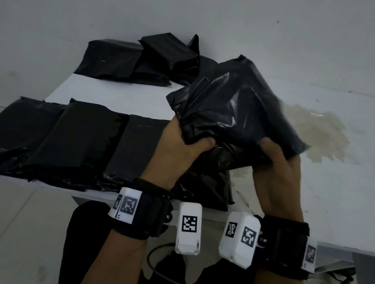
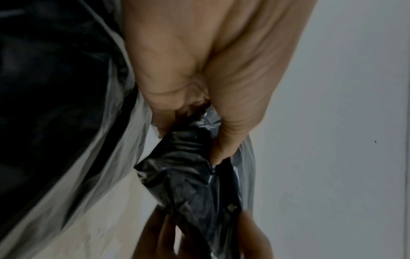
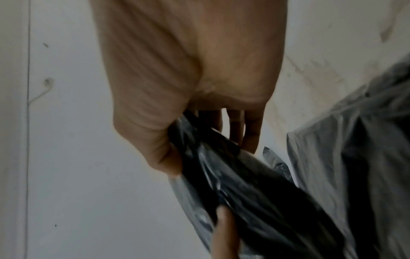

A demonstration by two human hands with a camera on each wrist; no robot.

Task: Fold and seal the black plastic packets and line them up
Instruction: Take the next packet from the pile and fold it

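A crumpled black plastic packet (image 1: 234, 110) is held up above the white table (image 1: 355, 151) by both hands. Its near, lower edge is gripped by the left hand (image 1: 175, 149), whose thumb is pressed over the packet's top face while the fingers are curled beneath it. The same edge, further right, is clasped by the right hand (image 1: 276, 172), again with the thumb on top and the fingers tucked under. In the left wrist view the bunched black film (image 2: 188, 166) is seen pinched between that thumb and the fingers of the left hand (image 2: 199, 70); in the right wrist view the film (image 3: 244, 184) is seen clamped likewise by the right hand (image 3: 188, 70). From the grip the packet's bulk is tilted up and away from the person, clear of the table.

Directly below the hands another black packet (image 1: 205, 190) is laid at the table's near edge, at the right end of a row of flat black packets (image 1: 56, 139) placed side by side. Further back a loose pile of black packets (image 1: 140, 61) is heaped against the white wall (image 1: 206, 2). A pale brownish stain (image 1: 321, 130) is spread over the table to the right of the held packet.
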